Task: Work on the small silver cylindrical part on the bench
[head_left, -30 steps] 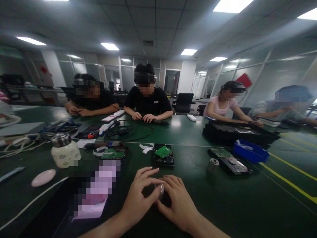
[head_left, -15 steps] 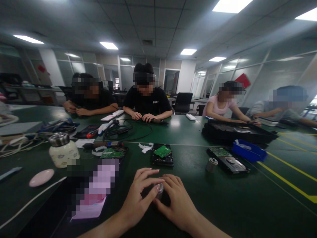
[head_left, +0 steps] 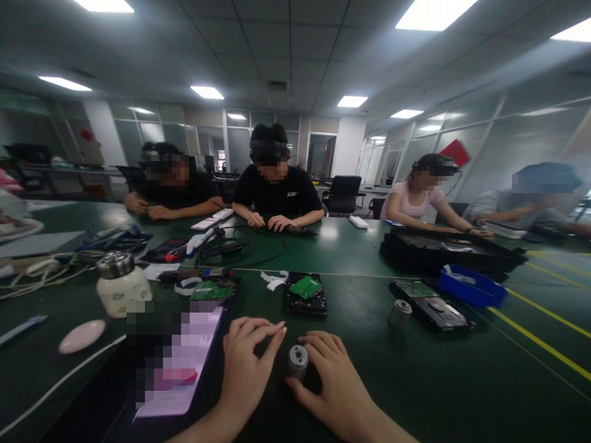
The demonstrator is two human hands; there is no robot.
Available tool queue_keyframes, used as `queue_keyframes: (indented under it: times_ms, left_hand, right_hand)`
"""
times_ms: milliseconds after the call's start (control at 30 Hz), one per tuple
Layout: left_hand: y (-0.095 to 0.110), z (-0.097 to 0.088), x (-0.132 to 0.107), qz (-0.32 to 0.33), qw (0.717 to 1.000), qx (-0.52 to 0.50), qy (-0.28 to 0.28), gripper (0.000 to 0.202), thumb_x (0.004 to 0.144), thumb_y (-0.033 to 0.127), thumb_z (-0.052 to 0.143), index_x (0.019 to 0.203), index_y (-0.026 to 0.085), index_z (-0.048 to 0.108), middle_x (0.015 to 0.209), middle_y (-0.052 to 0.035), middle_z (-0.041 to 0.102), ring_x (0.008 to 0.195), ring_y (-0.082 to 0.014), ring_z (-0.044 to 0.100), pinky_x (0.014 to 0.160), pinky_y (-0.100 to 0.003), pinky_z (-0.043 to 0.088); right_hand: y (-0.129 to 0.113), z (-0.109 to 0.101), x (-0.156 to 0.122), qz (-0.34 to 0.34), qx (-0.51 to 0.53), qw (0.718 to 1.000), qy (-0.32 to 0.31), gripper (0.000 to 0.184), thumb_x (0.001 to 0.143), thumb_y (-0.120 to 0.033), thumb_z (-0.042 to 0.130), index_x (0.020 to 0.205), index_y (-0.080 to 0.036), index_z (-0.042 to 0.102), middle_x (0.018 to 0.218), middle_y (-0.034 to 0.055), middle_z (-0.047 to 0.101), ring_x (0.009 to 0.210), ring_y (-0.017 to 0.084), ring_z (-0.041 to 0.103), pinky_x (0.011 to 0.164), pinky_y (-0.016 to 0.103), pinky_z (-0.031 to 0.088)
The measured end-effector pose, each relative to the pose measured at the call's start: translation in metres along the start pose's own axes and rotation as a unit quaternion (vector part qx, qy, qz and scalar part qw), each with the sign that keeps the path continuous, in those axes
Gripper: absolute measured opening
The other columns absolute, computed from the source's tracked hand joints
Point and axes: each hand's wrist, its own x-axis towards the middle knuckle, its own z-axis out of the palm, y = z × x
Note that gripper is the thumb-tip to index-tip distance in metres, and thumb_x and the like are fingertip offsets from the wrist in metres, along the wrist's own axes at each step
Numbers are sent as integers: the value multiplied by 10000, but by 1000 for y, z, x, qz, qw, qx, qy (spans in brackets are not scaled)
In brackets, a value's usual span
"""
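Note:
A small metal cylinder point(head_left: 298, 359) stands upright on the dark green table point(head_left: 415, 381) right in front of me. My right hand point(head_left: 333, 376) curls round it, thumb at its near side and fingers behind it. My left hand point(head_left: 248, 363) rests just left of the cylinder with its fingers arched and a small gap to the metal; it holds nothing. Beyond the hands lies an opened hard drive point(head_left: 305, 296) with a loose green circuit board on top.
A second metal cylinder point(head_left: 399, 312), another hard drive point(head_left: 433, 306), a blue bin point(head_left: 471, 287) and a black tray point(head_left: 447, 251) sit to the right. On the left are a white jar point(head_left: 120, 287), a pink oval point(head_left: 84, 335), cables point(head_left: 233, 246) and a circuit board point(head_left: 210, 289). Several people work across the table.
My left hand has drawn back from the cylinder to the left, which now shows uncovered between the hands. The view has tilted slightly.

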Motion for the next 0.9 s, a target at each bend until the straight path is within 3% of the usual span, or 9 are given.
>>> queue_keyframes:
  times_ms: [100,200,300,400,567,900]
  left_hand:
    - [-7,0,-2,-49,992,110,-47,123,773,395,659,822,354,763,910,-57,664,928,-314,519,737,-467,416]
    - [-10,1,-4,-49,987,138,-66,123,770,408,653,812,371,763,940,-64,646,925,-317,512,712,-454,414]
    - [-6,0,-3,-28,995,92,-29,144,793,405,645,867,358,758,923,-56,632,931,-294,511,767,-458,427]
    - [0,-2,-2,33,999,4,-5,158,819,363,639,937,355,744,970,-48,609,998,-273,490,870,-449,420]
    - [7,-4,-4,68,994,-65,-54,130,820,345,647,894,373,750,1041,-53,580,1056,-283,455,885,-454,416]
    - [12,-6,-6,93,990,-57,-89,129,827,347,631,895,352,741,1044,-55,580,1052,-285,452,882,-448,419]
  right_hand:
    - [-1,-2,1,4,1,1000,-4,344,778,-359,671,1068,-176,647,1127,84,637,1099,272,505,970,423,367]
    - [-1,-2,0,6,1,1000,-5,337,774,-345,677,1064,-175,650,1126,86,637,1099,274,506,971,427,370]
    - [-1,-2,-1,5,2,1000,2,342,771,-336,681,1070,-174,646,1123,88,635,1097,274,506,965,424,376]
    - [0,0,-1,-1,8,1000,4,350,768,-321,682,1086,-181,637,1119,84,632,1092,268,507,962,420,378]
    - [1,2,0,-2,11,1000,7,377,761,-297,680,1105,-155,625,1112,96,633,1098,269,501,967,421,375]
    - [0,0,0,-6,21,1000,1,310,759,-249,665,1061,-185,641,1118,78,636,1101,261,503,968,412,370]
